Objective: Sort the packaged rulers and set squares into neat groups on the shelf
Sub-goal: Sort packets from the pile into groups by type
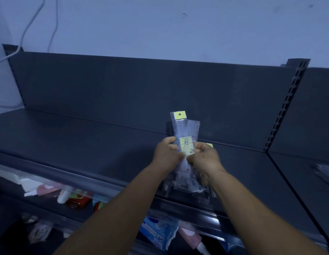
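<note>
Both hands are up over the dark metal shelf (86,137), working a little bundle of packaged rulers (185,133) between them. The left hand (166,153) has its fingers curled around the left edge of the bundle, thumb up near the top of the grip. The right hand (206,159) pinches the other side, fingers folded in tight — so both are closed on the packs, not loose at all.

The packs are long, flat, crinkly clear plastic sleeves, standing roughly upright and fanned a bit. The tallest one has a pale yellow header card (180,115) with a round hang hole, sticking up well above the hands. A second sleeve leans off to the right behind it. There's a yellow label (185,146) with dark print right between the two thumbs. Below the hands the sleeves trail down, and more clear packaging (189,188) sits on the shelf under the wrists — glossy, blurry, can't tell if it's rulers or set squares.

The shelf is smooth matte sheet metal with a slotted upright (286,107) off to the right of the hands. Lower down, under the forearms, pink bottles (48,189) and a blue packet (156,232).
</note>
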### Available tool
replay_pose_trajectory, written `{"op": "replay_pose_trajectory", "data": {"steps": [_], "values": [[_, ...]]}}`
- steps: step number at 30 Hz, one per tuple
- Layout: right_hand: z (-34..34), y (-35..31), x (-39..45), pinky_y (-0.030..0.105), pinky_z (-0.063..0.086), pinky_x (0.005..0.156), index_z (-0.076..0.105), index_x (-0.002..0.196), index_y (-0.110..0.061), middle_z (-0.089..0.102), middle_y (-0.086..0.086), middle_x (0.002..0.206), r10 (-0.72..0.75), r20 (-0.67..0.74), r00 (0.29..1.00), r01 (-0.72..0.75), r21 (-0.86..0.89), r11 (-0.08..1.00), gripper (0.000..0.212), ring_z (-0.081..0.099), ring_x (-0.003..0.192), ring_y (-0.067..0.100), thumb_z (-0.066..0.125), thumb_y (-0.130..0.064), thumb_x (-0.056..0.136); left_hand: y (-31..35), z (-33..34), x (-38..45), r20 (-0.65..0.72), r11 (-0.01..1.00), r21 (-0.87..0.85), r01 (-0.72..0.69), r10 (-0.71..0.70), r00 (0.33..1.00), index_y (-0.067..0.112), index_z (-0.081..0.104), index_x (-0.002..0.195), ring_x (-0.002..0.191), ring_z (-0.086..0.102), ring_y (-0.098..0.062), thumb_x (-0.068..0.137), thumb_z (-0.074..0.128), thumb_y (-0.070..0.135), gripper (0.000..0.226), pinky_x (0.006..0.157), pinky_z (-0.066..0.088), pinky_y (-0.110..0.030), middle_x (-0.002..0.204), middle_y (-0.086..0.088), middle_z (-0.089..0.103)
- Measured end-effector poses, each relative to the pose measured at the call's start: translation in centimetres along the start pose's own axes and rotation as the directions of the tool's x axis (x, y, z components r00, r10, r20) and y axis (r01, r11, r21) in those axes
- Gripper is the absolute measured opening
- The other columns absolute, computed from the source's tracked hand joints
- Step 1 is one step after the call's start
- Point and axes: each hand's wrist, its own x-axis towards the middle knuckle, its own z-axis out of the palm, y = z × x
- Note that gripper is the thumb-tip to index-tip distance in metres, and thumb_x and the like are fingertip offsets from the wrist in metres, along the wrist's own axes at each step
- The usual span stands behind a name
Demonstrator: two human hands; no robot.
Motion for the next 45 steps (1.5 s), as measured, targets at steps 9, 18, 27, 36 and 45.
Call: {"op": "replay_pose_trajectory", "data": {"steps": [9, 18, 27, 36, 45], "values": [[-2.1, -0.7, -0.7, 0.015, 0.037, 0.035, 0.063, 0.098, -0.012, 0.067, 0.006, 0.078, 0.018, -0.031, 0.999, -0.017, 0.031, 0.999, 0.036, 0.052, 0.034, 0.003, 0.05, 0.018, 0.081, 0.9, 1.7, 0.2, 0.063, 0.996, -0.087, 0.031, -0.026, 0.998, 0.003, 0.06, 0.118, 0.054, 0.054, -0.012, 0.08, 0.062, -0.01, 0.04, 0.052, 0.044, -0.023, 0.101, -0.019, 0.07], [-4.3, -1.5, -1.1, 0.023, 0.046, 0.045, 0.066, 0.108, -0.008, 0.072, 0.011, 0.086, 0.048, -0.03, 0.998, -0.045, 0.107, 0.993, 0.036, 0.058, 0.051, 0.015, 0.052, 0.014, 0.083, 2.7, 3.2, -0.2, 0.177, 0.987, -0.119, 0.108, -0.086, 0.98, 0.015, 0.055, 0.113, 0.045, 0.056, -0.005, 0.088, 0.06, -0.003, 0.032, 0.042, 0.045, -0.018, 0.084, -0.006, 0.065], [-9.3, -2.3, -2.2, 0.031, 0.052, 0.056, 0.068, 0.102, -0.011, 0.073, 0.01, 0.082, -0.004, -0.128, 0.992, 0.022, 0.136, 0.99, 0.033, 0.064, 0.058, 0.02, 0.053, 0.013, 0.084, 4.6, 7.4, -1.3, 0.301, 0.97, -0.21, 0.12, -0.052, 0.952, 0.004, 0.064, 0.104, 0.07, 0.067, -0.019, 0.089, 0.061, -0.002, 0.017, 0.061, 0.059, -0.026, 0.089, -0.01, 0.07], [-17.7, -1.2, -3.8, 0.038, 0.059, 0.059, 0.069, 0.093, -0.005, 0.073, 0.012, 0.078, -0.04, -0.224, 0.974, 0.073, 0.139, 0.988, 0.011, 0.068, 0.062, 0.022, 0.062, 0.001, 0.088, 6.0, 15.5, -3.8, 0.398, 0.968, -0.173, 0.181, -0.099, 0.912, 0.011, 0.066, 0.087, 0.051, 0.063, -0.007, 0.089, 0.057, -0.004, 0.018, 0.048, 0.053, -0.02, 0.075, -0.004, 0.069], [-29.7, 0.5, -3.5, 0.027, 0.052, 0.054, 0.067, 0.096, -0.003, 0.068, 0.011, 0.078, 0.027, -0.375, 0.927, -0.01, 0.046, 0.999, 0.01, 0.059, 0.059, 0.019, 0.06, -0.002, 0.089, 6.8, 25.9, -5.8, 0.348, 0.961, -0.123, 0.249, -0.193, 0.917, 0.009, 0.063, 0.09, 0.064, 0.062, -0.013, 0.088, 0.061, -0.001, 0.01, 0.057, 0.056, -0.024, 0.086, -0.008, 0.068]]}}
